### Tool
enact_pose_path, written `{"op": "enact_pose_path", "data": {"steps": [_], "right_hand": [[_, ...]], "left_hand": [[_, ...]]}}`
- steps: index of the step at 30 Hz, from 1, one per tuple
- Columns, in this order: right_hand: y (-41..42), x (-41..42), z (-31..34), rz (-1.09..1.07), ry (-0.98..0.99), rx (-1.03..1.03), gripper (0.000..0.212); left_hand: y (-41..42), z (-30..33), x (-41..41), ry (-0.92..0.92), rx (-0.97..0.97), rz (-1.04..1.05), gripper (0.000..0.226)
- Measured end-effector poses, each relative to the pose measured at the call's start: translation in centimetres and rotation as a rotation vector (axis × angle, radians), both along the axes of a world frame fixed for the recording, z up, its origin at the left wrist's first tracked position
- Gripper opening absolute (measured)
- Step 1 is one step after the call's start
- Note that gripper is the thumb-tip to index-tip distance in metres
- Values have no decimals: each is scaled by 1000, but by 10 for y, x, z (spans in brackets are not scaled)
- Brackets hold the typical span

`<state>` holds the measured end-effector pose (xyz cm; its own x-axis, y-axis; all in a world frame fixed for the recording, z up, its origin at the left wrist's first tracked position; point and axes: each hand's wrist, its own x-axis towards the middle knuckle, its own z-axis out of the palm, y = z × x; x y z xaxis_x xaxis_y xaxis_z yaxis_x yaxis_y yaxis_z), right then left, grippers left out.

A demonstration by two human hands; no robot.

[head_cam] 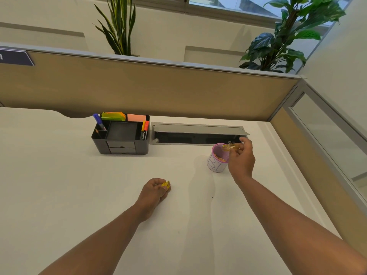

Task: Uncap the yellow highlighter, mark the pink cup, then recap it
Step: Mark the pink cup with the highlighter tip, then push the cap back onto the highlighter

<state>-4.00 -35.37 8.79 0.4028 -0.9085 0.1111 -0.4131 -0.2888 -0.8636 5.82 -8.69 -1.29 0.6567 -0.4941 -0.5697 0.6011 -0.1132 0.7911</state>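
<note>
Two bare forearms reach in from the near edge over a white counter (79, 185).

The left hand (154, 190) rests low near the counter's middle, whether touching the surface cannot be told. Its fingers are curled in and pinch a small yellow cap (165, 184) at the fingertips. The cap is off the pen and well apart from it.

The right hand (241, 159) is farther out and to the right, raised above the counter. Thumb and fingers are closed around a yellow highlighter (230, 147), which lies roughly level and points left. Its uncapped end sits over the rim of the pink cup (217, 161); whether the tip touches the rim cannot be told.

The pink cup stands upright on the counter, just left of the right hand. Its wall is pale with thin blue line marks on the side facing the camera. Something orange-yellow shows inside, too small to identify.

Beyond the cup, a grey cable hatch (198, 131) is set into the counter, lid tipped open over a dark slot.

To the left of the hatch stands a black desk organizer (121, 143) with small drawers in front. It holds a blue marker (98, 121), a pencil, a yellow and an orange marker (145, 129) at its right end, and green, yellow and pink sticky notes (119, 116) at the back.

Behind everything runs a tan partition (158, 88), with two leafy plants (282, 40) above it against a pale wall and window.
</note>
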Motion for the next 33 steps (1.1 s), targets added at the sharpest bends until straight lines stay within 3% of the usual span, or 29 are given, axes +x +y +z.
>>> {"op": "enact_pose_path", "data": {"steps": [10,23,33], "right_hand": [[36,-11,-3,-87,-164,228,23],[137,-26,-23,346,-196,634,28],[160,-30,-25,434,-223,775,24]], "left_hand": [[1,17,-3,-11,-26,80,17],[34,65,-10,-69,-154,156,22],[66,70,-18,-150,-88,88,28]]}}
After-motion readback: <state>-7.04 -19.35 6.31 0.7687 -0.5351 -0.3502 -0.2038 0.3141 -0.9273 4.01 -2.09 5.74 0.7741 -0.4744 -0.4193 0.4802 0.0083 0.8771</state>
